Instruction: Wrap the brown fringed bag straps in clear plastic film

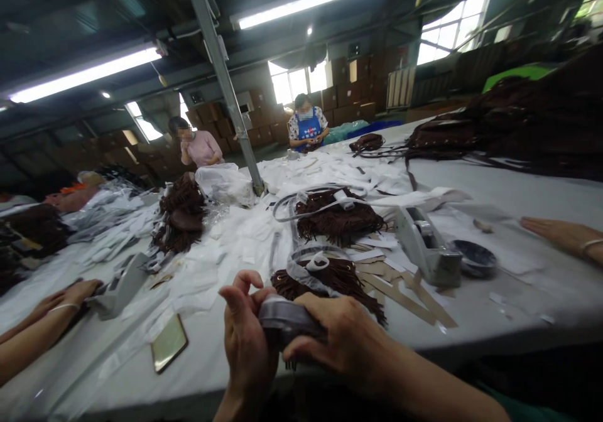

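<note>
Head view: holding one grey band (287,323) clamped in right hand (342,328), its left end against left hand (249,340) (cupped, can't tell if closed), at near edge of table (532,183). Counting two tape dispensers (426,252), two fringed brown pieces (336,216) beyond the band, one phone-like slab (169,345) lying left.

Grey item (285,321) partly behind right hand (346,331)

The bench (546,189) has a white top with thin white sheets (207,271) all over its middle. Two brown fringed things (336,218) lie there, near tan strips (431,301), a gray tape holder (445,265) and a dark round thing (472,257). A shiny flat thing (169,343) lies near the front edge.
</note>
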Demonstrator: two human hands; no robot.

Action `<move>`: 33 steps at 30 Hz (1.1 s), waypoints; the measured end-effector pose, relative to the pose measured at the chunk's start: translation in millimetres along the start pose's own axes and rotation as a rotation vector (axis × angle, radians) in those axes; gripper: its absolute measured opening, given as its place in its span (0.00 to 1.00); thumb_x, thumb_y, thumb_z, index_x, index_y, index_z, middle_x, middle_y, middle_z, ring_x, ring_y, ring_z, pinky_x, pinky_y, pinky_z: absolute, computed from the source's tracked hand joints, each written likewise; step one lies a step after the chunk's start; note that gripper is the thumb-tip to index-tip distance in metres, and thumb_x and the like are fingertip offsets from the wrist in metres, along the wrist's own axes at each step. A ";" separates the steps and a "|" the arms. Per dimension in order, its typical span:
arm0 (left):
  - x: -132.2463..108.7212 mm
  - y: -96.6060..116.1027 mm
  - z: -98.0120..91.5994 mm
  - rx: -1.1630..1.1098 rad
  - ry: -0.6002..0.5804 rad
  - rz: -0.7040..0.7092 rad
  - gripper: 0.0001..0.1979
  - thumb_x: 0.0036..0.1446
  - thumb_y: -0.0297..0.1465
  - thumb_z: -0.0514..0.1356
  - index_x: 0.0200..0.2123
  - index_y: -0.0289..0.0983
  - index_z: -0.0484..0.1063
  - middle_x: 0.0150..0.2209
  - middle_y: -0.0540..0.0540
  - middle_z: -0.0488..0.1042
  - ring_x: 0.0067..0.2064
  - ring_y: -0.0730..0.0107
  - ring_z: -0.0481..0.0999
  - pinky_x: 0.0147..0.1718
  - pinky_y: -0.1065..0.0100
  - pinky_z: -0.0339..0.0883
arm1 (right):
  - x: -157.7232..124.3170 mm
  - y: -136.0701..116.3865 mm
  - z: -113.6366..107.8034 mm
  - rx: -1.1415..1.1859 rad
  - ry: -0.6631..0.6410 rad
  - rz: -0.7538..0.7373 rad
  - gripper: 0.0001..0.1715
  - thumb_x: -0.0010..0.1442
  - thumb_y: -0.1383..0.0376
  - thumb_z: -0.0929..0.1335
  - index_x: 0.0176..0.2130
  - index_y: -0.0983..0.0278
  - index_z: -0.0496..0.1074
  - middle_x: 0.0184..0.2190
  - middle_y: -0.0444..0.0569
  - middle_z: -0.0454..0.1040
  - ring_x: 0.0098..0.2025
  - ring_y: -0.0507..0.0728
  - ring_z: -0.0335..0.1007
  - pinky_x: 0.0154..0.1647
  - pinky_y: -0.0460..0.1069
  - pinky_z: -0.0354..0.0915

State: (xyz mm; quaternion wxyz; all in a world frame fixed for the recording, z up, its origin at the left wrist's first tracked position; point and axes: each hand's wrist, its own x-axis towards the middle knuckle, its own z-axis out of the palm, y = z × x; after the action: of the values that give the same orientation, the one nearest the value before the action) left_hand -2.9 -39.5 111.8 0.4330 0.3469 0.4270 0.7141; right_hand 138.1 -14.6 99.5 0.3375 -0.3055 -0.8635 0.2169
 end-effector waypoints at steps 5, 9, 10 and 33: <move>-3.3 -14.3 -1.4 0.103 -0.155 0.063 0.29 0.50 0.62 0.47 0.35 0.42 0.61 0.19 0.54 0.64 0.19 0.75 0.62 0.16 0.77 0.53 | -8.2 6.0 15.2 -0.155 0.094 -0.042 0.13 0.67 0.58 0.62 0.34 0.65 0.64 0.23 0.45 0.72 0.22 0.52 0.69 0.21 0.45 0.52; -4.8 -10.9 -8.1 0.477 -0.406 0.115 0.30 0.47 0.59 0.57 0.39 0.37 0.69 0.22 0.51 0.67 0.21 0.75 0.62 0.19 0.76 0.55 | -5.3 7.2 1.8 -0.338 -0.016 -0.036 0.10 0.62 0.60 0.67 0.35 0.66 0.67 0.24 0.48 0.75 0.23 0.54 0.71 0.21 0.46 0.49; -5.6 -6.2 -7.0 0.469 -0.373 0.151 0.29 0.47 0.57 0.59 0.37 0.37 0.69 0.21 0.52 0.66 0.21 0.76 0.62 0.18 0.76 0.54 | -2.8 3.2 -2.6 -0.290 -0.020 -0.059 0.10 0.62 0.60 0.67 0.36 0.66 0.67 0.26 0.48 0.76 0.25 0.54 0.72 0.22 0.46 0.51; -6.2 25.0 8.3 -0.395 -0.027 -0.110 0.19 0.51 0.47 0.63 0.29 0.40 0.62 0.18 0.57 0.61 0.22 0.73 0.69 0.25 0.72 0.68 | 4.3 -23.0 -9.4 0.088 0.133 -0.108 0.21 0.65 0.48 0.61 0.38 0.64 0.65 0.26 0.43 0.72 0.22 0.49 0.66 0.22 0.43 0.54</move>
State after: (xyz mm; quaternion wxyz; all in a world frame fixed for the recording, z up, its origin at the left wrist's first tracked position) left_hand -1.4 -49.1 137.0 0.5365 0.2410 0.2910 0.7546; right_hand 133.5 -26.7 121.1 0.4183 -0.2568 -0.8442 0.2155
